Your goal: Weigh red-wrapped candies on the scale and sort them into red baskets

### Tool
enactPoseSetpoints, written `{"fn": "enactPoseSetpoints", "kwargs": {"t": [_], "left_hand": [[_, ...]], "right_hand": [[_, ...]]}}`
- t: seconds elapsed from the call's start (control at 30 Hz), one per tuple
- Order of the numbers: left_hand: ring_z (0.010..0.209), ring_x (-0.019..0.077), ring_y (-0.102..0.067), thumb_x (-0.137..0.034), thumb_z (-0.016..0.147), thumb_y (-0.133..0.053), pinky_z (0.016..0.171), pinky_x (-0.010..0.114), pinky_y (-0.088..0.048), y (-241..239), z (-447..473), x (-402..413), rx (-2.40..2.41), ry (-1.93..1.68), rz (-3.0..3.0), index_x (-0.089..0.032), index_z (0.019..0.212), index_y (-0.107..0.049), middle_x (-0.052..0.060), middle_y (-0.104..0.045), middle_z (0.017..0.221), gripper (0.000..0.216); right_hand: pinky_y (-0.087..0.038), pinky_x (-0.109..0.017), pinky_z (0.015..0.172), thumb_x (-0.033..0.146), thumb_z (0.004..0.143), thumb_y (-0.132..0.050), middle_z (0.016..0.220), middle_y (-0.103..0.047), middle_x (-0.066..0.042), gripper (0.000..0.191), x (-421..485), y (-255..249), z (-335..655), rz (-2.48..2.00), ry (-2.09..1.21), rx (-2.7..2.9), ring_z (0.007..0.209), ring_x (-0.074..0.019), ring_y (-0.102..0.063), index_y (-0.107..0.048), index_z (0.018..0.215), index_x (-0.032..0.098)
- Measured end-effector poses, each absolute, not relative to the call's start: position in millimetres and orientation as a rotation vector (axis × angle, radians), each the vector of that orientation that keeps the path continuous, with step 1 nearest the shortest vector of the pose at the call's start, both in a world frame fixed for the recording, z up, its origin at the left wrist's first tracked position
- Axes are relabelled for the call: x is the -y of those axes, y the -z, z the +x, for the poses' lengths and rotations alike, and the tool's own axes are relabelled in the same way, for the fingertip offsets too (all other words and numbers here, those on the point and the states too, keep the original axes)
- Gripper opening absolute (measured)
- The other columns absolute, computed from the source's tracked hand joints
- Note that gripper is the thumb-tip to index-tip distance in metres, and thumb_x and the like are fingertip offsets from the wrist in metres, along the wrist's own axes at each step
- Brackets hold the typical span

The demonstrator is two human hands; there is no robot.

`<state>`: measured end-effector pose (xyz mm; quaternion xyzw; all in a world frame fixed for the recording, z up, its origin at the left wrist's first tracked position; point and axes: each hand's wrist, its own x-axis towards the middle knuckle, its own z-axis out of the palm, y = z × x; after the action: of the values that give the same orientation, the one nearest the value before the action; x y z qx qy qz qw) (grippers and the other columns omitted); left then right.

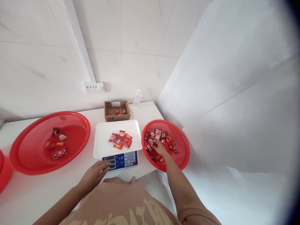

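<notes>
Head view: large red basket (63,113) left of scale (120,160) holds a few wrapped candies (58,143). Left hand (93,175) at scale's front edge, grip loose, empty. Scale's tray (103,137) carries a small candy pile (120,139). Right hand (159,148), right of scale, fingers down among loose candies (154,132) in small red basket (185,147); grip closure cannot be told. Many remain there

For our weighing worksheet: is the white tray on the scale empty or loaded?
Loaded: a small pile of red sweet packets lies on the white tray atop the scale.
</notes>
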<state>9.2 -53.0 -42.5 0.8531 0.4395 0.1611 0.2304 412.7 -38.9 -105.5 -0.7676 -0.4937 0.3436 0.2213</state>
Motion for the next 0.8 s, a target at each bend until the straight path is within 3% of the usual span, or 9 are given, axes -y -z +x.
{"fn": "enactPoseSetpoints", "kwargs": {"t": [0.17, 0.43, 0.8], "left_hand": [[0.088, 0.0168, -0.067, -0.036, 0.088, -0.043, 0.078, 0.029, -0.055, 45, 3, 59, -1.262, -0.397, 2.271, -0.026, 0.099, -0.068, 0.004, -0.072, 0.096, 0.029], [0.090, 0.0169, -0.067, -0.031, 0.088, -0.043, 0.080, 0.030, -0.055, 35, 15, 59, -1.250, -0.379, 2.244, -0.025, 0.100, -0.067, 0.004, -0.072, 0.099, 0.028], [0.092, 0.0174, -0.066, -0.027, 0.087, -0.042, 0.081, 0.031, -0.054, 43, 11, 69, -1.258, -0.284, 2.208, -0.025, 0.101, -0.067, 0.004, -0.071, 0.102, 0.028]], "right_hand": [[-0.038, -0.036, 0.101, 0.033, 0.079, -0.055, 0.129, -0.056, -0.010, 0.051, 70, 102, 417, -2.100, -1.074, 1.432, 0.119, -0.0240, -0.051, -0.051, 0.127, 0.018], [-0.043, -0.038, 0.095, 0.039, 0.079, -0.052, 0.118, -0.064, -0.011, 0.046, 91, 92, 427, -2.257, -0.937, 1.269, 0.111, -0.0262, -0.058, -0.059, 0.118, 0.016], [-0.037, -0.039, 0.103, 0.035, 0.077, -0.049, 0.125, -0.058, -0.010, 0.046, 95, 92, 419, -2.207, -0.710, 1.282, 0.118, -0.0250, -0.052, -0.058, 0.118, 0.017]]}}
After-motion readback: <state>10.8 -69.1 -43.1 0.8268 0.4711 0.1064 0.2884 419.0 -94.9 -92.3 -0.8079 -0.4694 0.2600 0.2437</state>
